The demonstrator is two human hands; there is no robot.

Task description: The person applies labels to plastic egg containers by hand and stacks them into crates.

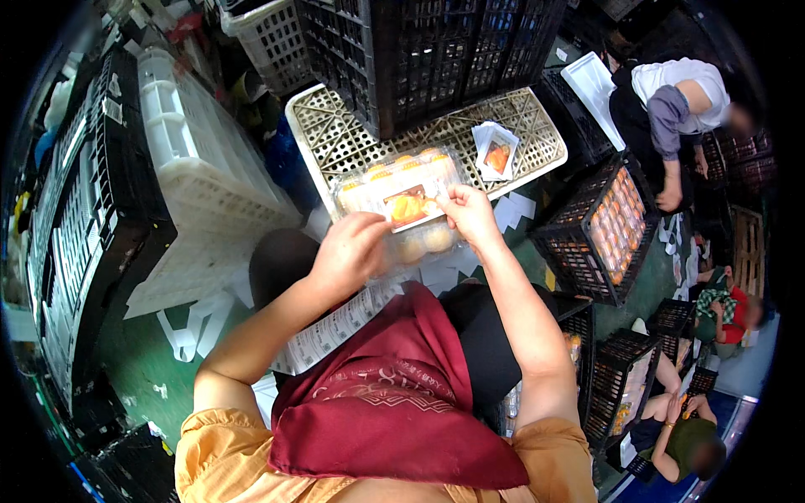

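Note:
A picture card point(412, 206) lies on a clear plastic fruit box point(371, 182) with round, pale-orange items inside. My right hand point(468, 214) pinches the card's right end between thumb and fingers. At the card's left edge is my left hand point(353, 251), fingers bent against the card and box; whether it grips either is hard to tell. The box rests partly over the front edge of a perforated off-white plastic crate point(541, 141). A fanned stack of picture cards point(497, 154) lies on that crate. Across my lap is a sheet of printed labels point(339, 333).
A tall black crate point(434, 63) stands on the off-white one. White crates point(195, 157) and a black crate point(82, 251) rise at left. Filled crates point(594, 229) stand at right, near a co-worker in white point(682, 94). Other people sit at lower right. Paper lies on the green floor.

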